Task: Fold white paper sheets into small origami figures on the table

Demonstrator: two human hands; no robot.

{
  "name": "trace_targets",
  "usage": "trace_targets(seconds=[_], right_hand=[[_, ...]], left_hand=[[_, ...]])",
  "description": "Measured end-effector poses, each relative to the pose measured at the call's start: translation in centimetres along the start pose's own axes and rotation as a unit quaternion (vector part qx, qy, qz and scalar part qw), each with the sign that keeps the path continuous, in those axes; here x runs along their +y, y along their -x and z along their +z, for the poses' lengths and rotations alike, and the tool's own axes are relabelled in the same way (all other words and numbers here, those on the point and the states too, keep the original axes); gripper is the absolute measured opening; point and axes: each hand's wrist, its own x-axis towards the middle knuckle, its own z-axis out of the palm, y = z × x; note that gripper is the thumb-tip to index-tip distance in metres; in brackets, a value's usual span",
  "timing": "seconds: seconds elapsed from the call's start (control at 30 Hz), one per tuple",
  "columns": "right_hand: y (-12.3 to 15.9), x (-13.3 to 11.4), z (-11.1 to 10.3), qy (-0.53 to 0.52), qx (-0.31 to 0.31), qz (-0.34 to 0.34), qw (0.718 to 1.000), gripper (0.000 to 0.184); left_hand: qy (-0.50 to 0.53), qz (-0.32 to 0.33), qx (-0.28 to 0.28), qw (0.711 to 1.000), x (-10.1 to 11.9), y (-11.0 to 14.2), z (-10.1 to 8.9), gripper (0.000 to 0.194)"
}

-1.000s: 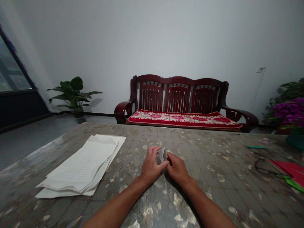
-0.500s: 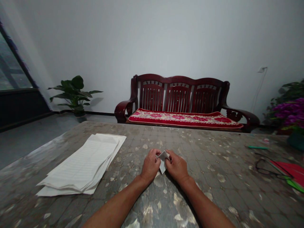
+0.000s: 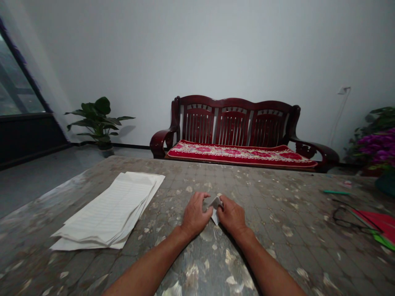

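Note:
A small folded piece of white paper (image 3: 215, 204) sits between my two hands on the patterned table (image 3: 277, 230). My left hand (image 3: 195, 215) pinches its left side with thumb and fingertips. My right hand (image 3: 232, 215) grips its right side, fingers curled over the fold. Most of the paper is hidden by my fingers. Both forearms rest low over the table, coming in from the bottom edge.
A stack of lined white sheets (image 3: 111, 211) lies to the left. At the right edge are black glasses (image 3: 345, 216), red and green paper (image 3: 381, 226) and a green pen (image 3: 335, 192). A wooden bench (image 3: 237, 133) stands behind the table, with potted plants (image 3: 97, 119) at the sides.
The folded paper has been turned and pressed between my fingers; my hands stay close together and have shifted only slightly on the table.

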Motion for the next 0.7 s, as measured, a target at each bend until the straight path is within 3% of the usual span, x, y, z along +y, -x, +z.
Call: trace_targets(seconds=[0.3,0.53,0.7], right_hand=[[0.1,0.2,0.4,-0.036,-0.001,-0.014,0.999,0.027],[0.4,0.9,0.2,-0.04,0.032,-0.101,0.994,0.027],[0.5,1.4,-0.4,-0.025,0.006,-0.124,0.992,0.026]], left_hand=[[-0.018,-0.017,-0.07,0.997,-1.2,-0.6,0.6,0.027],[-0.079,0.03,-0.073,0.994,-1.4,-0.3,0.0,0.033],[-0.111,0.065,-0.095,0.987,-1.1,0.0,-0.3,0.033]])
